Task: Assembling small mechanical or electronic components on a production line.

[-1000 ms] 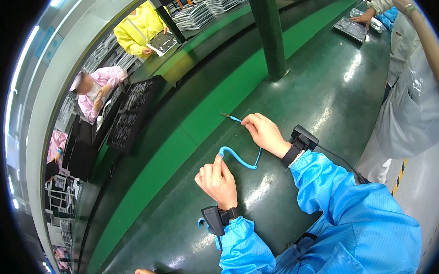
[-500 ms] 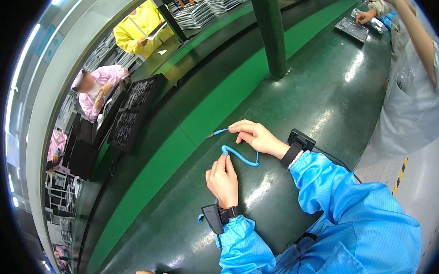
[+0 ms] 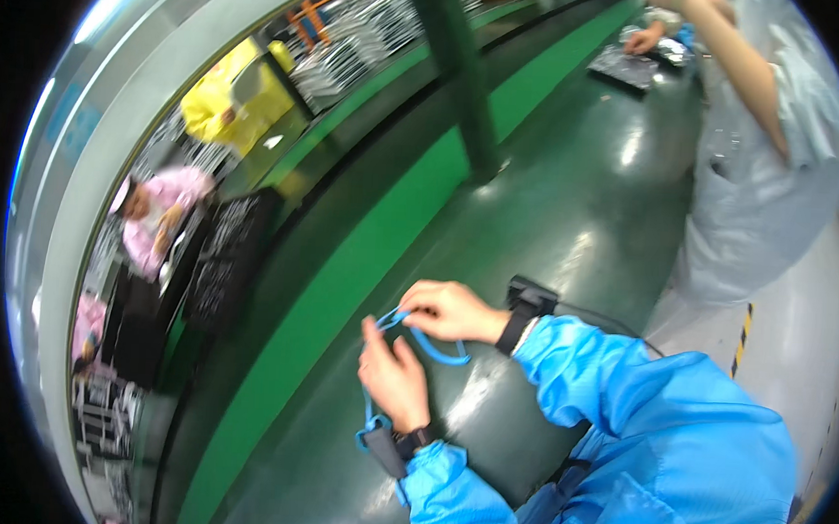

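Over the green workbench (image 3: 538,225), the blue cord (image 3: 445,360) is pinched by the fingertips of the right hand (image 3: 450,310); beside it, the left hand's thumb and index finger (image 3: 373,333) are spread apart. Seemingly light and pliable, it is probably best gripped near an end.

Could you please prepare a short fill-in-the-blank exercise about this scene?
1. The person's right hand holds a cord coloured ____.
2. The lower hand in the picture is the person's ____ hand.
3. The floor tape is striped black and ____.
4. The device strapped on the right wrist is coloured ____.

Missing words: blue; left; yellow; black.
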The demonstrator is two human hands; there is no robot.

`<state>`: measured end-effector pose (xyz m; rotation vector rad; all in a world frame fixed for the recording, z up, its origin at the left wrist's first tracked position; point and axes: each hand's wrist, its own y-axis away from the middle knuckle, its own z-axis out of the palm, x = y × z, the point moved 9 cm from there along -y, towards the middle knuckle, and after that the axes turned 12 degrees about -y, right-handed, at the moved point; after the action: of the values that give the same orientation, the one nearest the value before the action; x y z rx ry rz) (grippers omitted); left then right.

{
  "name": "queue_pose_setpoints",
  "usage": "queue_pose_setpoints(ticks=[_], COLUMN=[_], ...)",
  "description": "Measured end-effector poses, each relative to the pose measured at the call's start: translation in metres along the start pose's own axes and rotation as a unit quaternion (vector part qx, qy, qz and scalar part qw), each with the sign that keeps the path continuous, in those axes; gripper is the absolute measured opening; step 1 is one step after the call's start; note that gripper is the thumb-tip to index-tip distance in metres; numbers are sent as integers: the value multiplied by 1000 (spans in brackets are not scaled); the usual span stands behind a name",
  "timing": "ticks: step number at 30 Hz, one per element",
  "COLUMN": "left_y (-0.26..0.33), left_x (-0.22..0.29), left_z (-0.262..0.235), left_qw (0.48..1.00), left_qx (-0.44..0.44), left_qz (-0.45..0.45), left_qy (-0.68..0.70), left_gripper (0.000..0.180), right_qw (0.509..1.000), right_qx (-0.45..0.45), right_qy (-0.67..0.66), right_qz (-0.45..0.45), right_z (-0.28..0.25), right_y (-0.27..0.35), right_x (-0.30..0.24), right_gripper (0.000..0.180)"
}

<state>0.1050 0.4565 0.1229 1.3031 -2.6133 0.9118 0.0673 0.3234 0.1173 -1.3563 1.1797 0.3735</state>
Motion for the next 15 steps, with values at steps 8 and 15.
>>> queue_pose_setpoints(ticks=[8,15], left_y=[9,2], left_x=[-48,-37], left_z=[14,16], left_qw=[976,978], left_qx=[35,28], left_qz=[-118,-93], left_qy=[177,187], left_gripper=[57,40], right_qw=[965,924], right_qx=[-33,-82], right_qy=[-257,-363], right_qz=[36,91], right_z=[1,1], right_y=[-2,-4], right_x=[3,14], right_gripper=[22,27])
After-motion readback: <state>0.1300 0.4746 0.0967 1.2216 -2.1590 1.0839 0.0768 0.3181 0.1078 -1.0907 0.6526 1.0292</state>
